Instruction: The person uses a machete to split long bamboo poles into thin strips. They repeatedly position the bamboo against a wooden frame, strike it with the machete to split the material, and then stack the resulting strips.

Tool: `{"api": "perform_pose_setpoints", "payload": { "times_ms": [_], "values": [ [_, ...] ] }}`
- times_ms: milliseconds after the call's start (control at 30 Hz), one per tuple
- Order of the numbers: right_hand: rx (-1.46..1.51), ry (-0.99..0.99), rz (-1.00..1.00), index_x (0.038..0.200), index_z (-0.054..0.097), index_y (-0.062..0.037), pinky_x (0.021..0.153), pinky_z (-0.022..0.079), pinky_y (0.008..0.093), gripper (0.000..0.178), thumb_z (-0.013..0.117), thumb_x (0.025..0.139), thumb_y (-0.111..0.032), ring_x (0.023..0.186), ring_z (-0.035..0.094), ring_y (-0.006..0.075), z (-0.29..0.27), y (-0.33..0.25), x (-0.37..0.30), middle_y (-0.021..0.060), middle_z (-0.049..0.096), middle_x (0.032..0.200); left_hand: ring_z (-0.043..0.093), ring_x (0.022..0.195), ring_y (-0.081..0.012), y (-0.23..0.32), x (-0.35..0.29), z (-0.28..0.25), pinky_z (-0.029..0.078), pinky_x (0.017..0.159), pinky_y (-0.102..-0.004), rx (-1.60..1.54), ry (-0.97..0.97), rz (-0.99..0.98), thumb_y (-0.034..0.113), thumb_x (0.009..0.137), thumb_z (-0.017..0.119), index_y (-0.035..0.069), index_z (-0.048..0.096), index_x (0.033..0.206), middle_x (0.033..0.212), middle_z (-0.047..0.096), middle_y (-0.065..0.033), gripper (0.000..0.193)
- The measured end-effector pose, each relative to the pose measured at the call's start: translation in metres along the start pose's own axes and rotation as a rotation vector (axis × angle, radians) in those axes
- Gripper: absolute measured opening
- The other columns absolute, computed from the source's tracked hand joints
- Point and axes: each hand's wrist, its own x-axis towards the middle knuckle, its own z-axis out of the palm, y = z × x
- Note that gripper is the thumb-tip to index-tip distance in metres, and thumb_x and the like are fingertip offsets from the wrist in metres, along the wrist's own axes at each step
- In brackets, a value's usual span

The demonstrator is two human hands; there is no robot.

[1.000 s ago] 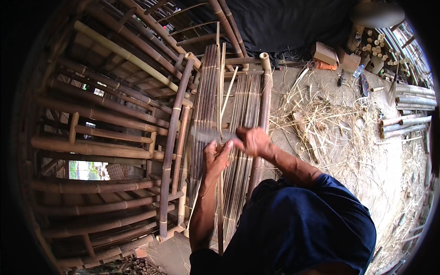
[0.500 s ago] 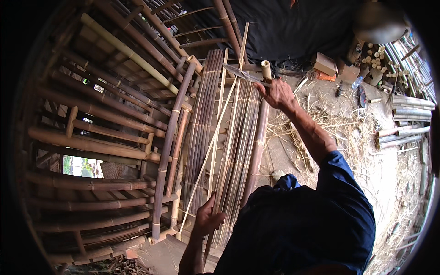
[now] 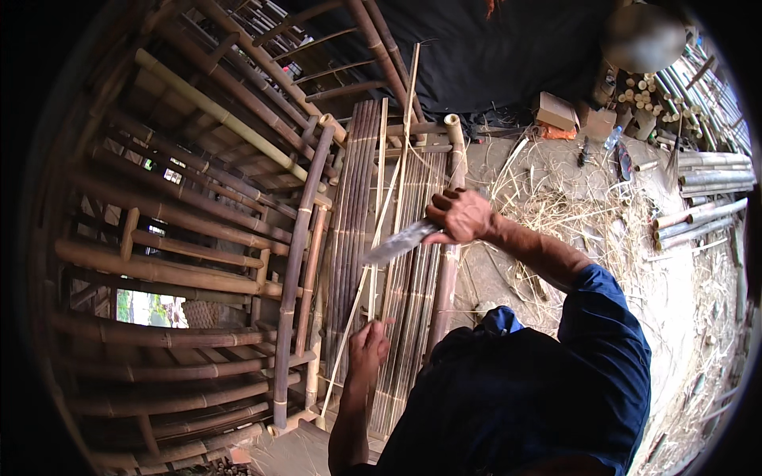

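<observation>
My right hand [image 3: 464,216] is closed round the handle of a large knife [image 3: 401,242]. Its broad grey blade, slightly blurred, points left across pale bamboo strips over a slatted bamboo bench [image 3: 349,214]. Nearer to me, my left hand [image 3: 369,346] is closed at the near part of a long, thin bamboo strip [image 3: 406,151], which runs away toward the bench's far end; the fingers partly hide the grip. Another pale strip [image 3: 343,349] slants across the slats just left of that hand.
A bamboo rack [image 3: 290,270] rises along the left. Right of the bench, shavings [image 3: 540,198] litter the floor. Farther right lie bamboo poles [image 3: 702,226]. A cardboard box [image 3: 557,111] stands at the back, beside a black sheet [image 3: 508,63].
The knife has come toward me along the strips, from the bench's far end to its middle, with my right hand. My left hand has moved slightly away from me and its fingers have closed up.
</observation>
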Motion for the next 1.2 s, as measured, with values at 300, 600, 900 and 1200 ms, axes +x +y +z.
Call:
{"api": "perform_pose_setpoints", "payload": {
  "times_ms": [300, 600, 900, 1200],
  "values": [
    [0.109, -0.051, 0.779, 0.096, 0.069, -0.0093, 0.055, 0.053, 0.0492, 0.059, 0.042, 0.094, -0.062, 0.078, 0.069, 0.0314, 0.015, 0.062, -0.006, 0.0128, 0.067, 0.073, 0.032, 0.049, -0.0014, -0.018, -0.055, -0.023, 0.024, 0.045, -0.0222, 0.123, -0.055, -0.034, 0.037, 0.102, 0.046, 0.002, 0.066, 0.106, 0.056, 0.035, 0.0081, 0.041],
    [0.018, 0.096, 1.220, 0.080, 0.067, 0.0016, 0.065, 0.054, 0.0483, 0.075, 0.038, 0.093, -0.066, 0.078, 0.067, 0.0426, -0.011, 0.168, -0.040, 0.0291, 0.066, 0.081, 0.043, 0.051, -0.0101, -0.074, -0.107, -0.067, 0.037, 0.048, -0.0297, 0.529, 0.159, 0.227, 0.040, 0.101, 0.046, 0.002, 0.065, 0.114, 0.056, 0.046, -0.0032, 0.044],
    [0.167, -0.472, 0.552, 0.084, 0.065, -0.0115, 0.028, 0.027, 0.0285, 0.076, 0.015, 0.096, -0.067, 0.036, 0.025, 0.0043, 0.024, 0.011, -0.019, -0.0054, 0.032, 0.046, 0.062, 0.064, -0.0409, -0.061, -0.059, -0.040, 0.046, 0.056, -0.0453, 0.956, 0.471, 0.400, 0.030, 0.099, 0.047, 0.003, 0.064, 0.108, 0.071, 0.062, -0.0203, 0.033],
    [-0.566, -0.034, 0.730, 0.092, 0.061, -0.0067, 0.040, 0.039, 0.0335, 0.056, 0.036, 0.097, -0.057, 0.047, 0.049, 0.0181, 0.064, 0.138, -0.074, 0.0046, 0.048, 0.058, 0.065, 0.070, -0.0367, -0.080, -0.103, -0.065, 0.049, 0.061, -0.0414, 0.859, 0.366, 0.214, 0.036, 0.100, 0.043, 0.006, 0.065, 0.106, 0.079, 0.065, -0.0179, 0.038]
  ]
}}
